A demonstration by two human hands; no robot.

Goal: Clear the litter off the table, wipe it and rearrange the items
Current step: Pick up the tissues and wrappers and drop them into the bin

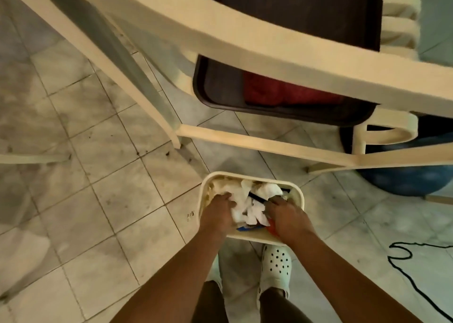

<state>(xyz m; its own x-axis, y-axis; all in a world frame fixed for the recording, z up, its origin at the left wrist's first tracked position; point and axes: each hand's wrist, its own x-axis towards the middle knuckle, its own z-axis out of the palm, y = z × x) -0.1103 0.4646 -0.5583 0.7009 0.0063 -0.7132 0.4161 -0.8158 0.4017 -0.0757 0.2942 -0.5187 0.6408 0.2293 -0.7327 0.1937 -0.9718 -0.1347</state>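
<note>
**Both hands down in the litter bin**

Down on the tiled floor, one cream rectangular plastic bin sits just before the cream counter's edge. Left hand and right hand press crumpled white paper litter inside, fingers curled into it. Two white perforated clogs stand below.

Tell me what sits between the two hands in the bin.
In the head view, crumpled white paper litter fills the gap between the left hand and the right hand, inside the cream bin. A black strip lies across it.
</note>
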